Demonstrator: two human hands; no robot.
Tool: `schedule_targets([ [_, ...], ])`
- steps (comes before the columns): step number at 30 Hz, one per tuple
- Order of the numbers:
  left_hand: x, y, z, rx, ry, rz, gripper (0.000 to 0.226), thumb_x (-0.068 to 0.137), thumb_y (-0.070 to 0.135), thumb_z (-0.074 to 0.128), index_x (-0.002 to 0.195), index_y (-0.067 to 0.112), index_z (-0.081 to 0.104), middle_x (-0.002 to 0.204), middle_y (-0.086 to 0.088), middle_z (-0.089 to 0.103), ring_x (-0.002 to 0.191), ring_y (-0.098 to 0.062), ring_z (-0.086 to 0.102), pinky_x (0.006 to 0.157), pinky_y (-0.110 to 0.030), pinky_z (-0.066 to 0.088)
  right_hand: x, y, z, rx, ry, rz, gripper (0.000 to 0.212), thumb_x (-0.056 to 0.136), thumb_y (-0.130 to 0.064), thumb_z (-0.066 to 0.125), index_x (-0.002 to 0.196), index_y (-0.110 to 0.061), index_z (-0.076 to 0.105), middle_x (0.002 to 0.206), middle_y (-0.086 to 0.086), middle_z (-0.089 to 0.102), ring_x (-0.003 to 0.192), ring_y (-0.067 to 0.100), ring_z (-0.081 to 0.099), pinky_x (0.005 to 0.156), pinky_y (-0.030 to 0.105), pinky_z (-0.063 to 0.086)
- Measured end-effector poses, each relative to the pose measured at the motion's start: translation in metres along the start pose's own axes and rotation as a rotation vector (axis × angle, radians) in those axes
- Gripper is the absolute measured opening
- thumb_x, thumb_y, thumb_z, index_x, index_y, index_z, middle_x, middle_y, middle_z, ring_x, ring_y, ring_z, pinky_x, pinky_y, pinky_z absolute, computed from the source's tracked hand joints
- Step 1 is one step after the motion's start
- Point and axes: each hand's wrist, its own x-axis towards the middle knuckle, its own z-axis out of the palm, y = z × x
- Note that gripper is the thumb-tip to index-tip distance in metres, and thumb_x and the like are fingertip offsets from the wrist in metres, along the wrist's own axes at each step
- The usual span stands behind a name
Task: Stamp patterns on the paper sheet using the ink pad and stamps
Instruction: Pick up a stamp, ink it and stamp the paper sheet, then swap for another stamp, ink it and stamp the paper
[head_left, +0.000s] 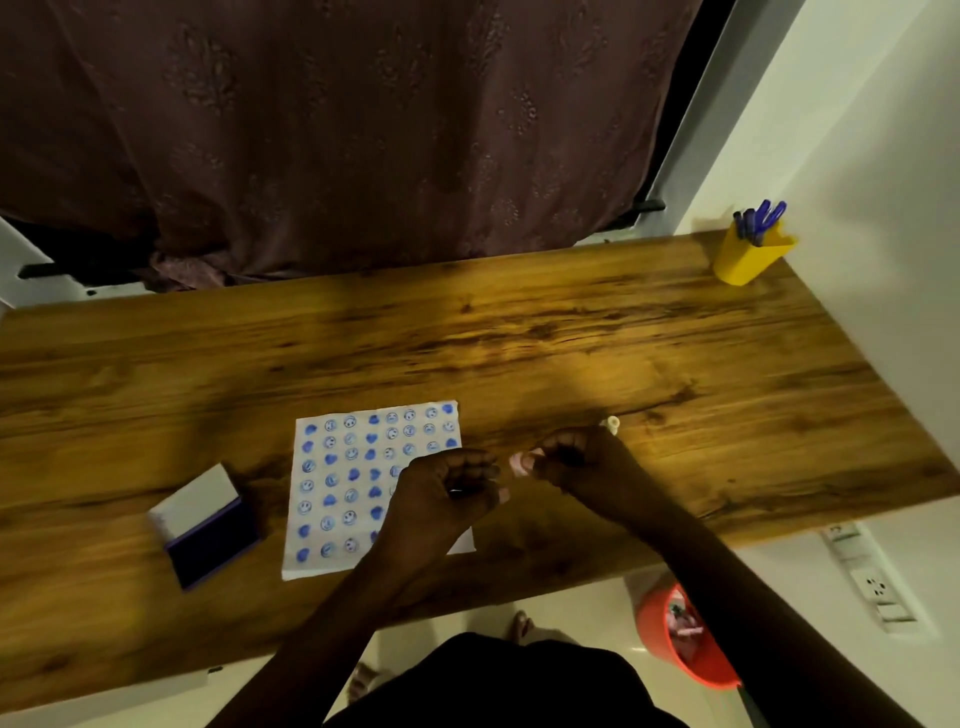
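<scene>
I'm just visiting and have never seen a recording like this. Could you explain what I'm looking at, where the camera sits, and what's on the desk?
There is no machine here: a person works with bare hands, and the one camera is worn on their head, looking down. On the wooden desk lies a paper sheet nearly filled with blue hearts and smiley faces. Left of it sits an open ink pad. A yellow cup of blue pens stands at the far right corner. The left hand and right hand meet beside the sheet, pinching a small pink stamp between them. Another pale stamp shows just behind the right hand. An orange bucket sits on the floor.
</scene>
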Motion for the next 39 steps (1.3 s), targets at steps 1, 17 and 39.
schedule_targets([
  [1,0.002,-0.001,0.001,0.009,0.012,-0.015,0.039,0.075,0.013,0.091,0.104,0.035,0.079,0.098,0.01,0.084,0.095,-0.008,0.079,0.088,-0.029,0.063,0.007,0.004,-0.008,-0.17,0.051,-0.026,0.026,0.083,-0.049,0.077,0.079,-0.024,0.076,0.067,-0.011,0.07,0.063,-0.004,0.063,0.059,0.009,0.042],
  [17,0.015,-0.006,0.015,0.108,0.034,-0.014,0.029,0.084,0.014,0.085,0.099,0.038,0.077,0.098,0.022,0.081,0.095,0.002,0.076,0.079,-0.012,0.058,0.04,0.041,-0.033,-0.998,-0.011,-0.102,0.025,0.092,-0.046,0.05,0.098,-0.028,0.066,0.102,-0.003,0.07,0.108,0.022,0.062,0.083,0.035,0.053],
  [39,0.025,0.003,0.028,0.112,0.0,0.004,0.03,0.083,0.009,0.085,0.096,0.035,0.078,0.096,0.02,0.082,0.091,0.002,0.077,0.076,-0.009,0.056,0.015,0.066,-0.069,-0.805,0.18,-0.051,0.035,0.093,-0.034,0.068,0.123,-0.016,0.071,0.113,0.005,0.076,0.103,0.024,0.072,0.082,0.033,0.056],
])
